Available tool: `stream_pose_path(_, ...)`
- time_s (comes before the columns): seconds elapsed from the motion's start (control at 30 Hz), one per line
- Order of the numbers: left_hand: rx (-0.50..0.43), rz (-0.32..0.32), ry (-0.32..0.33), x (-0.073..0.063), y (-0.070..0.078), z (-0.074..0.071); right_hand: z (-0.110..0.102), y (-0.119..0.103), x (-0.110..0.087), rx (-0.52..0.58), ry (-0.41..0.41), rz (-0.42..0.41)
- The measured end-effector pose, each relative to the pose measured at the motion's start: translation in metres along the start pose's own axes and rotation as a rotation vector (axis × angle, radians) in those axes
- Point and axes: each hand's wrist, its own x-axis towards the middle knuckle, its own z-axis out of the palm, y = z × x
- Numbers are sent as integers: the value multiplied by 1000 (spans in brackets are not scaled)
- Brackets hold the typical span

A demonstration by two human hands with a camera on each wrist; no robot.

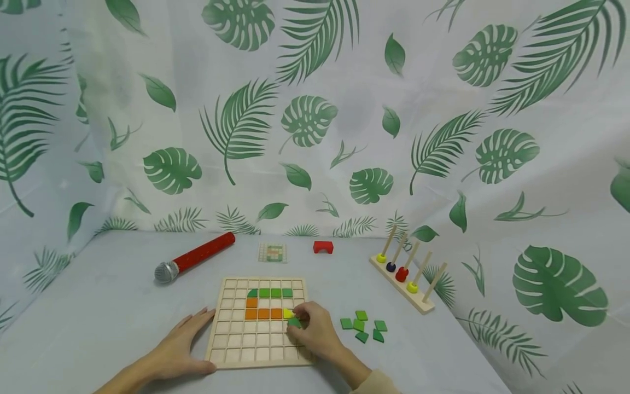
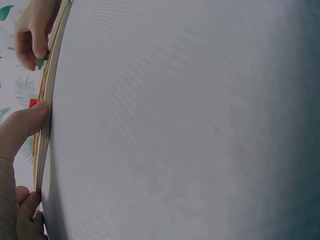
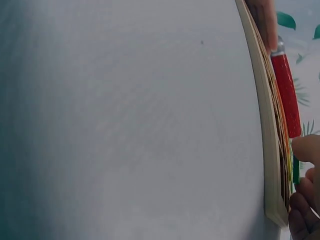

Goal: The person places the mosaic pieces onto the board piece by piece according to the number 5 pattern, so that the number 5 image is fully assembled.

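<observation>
Right now, I'd watch the right fingertips most. The right hand [image 1: 317, 328] pinches a green tile [image 1: 293, 323] between thumb and fingers over the right part of the board [image 1: 263, 327]; I can't tell whether it touches the surface. Just beside it, at the right end of a row of orange tiles [image 1: 263, 313] on the board, sits a yellow tile [image 1: 288, 313], partly screened by those fingers. If they stray, they could knock it out of its cell. If one side of the pinch lets go first, the green tile could lodge on a ridge instead of lying flat. The hand also covers cells from my view, so I could misjudge the spot.

The left hand [image 1: 178, 347] rests against the board's left edge, fingers loosely extended and thumb at the near left corner; I see nothing gripped there. Too hard a sideways push from it could slide the board and jar the orange tiles and the green row [image 1: 276, 293] farther up. Too light a contact could let pressure from the right side shift everything.

Right of the board, near the right wrist, lie loose tiles [image 1: 359, 325]; a low sweep of that arm could scatter them. The microphone [image 1: 204, 253], beyond the board's far left corner, could roll if bumped.
</observation>
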Motion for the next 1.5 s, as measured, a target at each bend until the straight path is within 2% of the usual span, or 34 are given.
stream_pose_path(0.3,-3,6,7,0,0,0,5,-9,5,-59,-2,75)
stream_pose_path(0.6,-1,5,1,0,0,1,6,-11,6,-69,-14,102)
stream_pose_path(0.73,6,10,8,-1,-1,1,5,-8,7,20,6,137)
stream_pose_path(0.97,17,40,41,-4,-2,3,-2,0,6,221,70,277)
stream_pose_path(1.2,18,49,51,-5,-2,4,-28,6,4,454,28,318)
stream_pose_path(1.27,16,37,38,-4,-2,3,-38,13,3,480,16,326)
stream_pose_path(1.37,15,21,23,-2,-3,3,-49,34,0,455,22,350)
stream_pose_path(1.5,15,26,27,-2,-2,2,-74,54,-7,453,40,378)
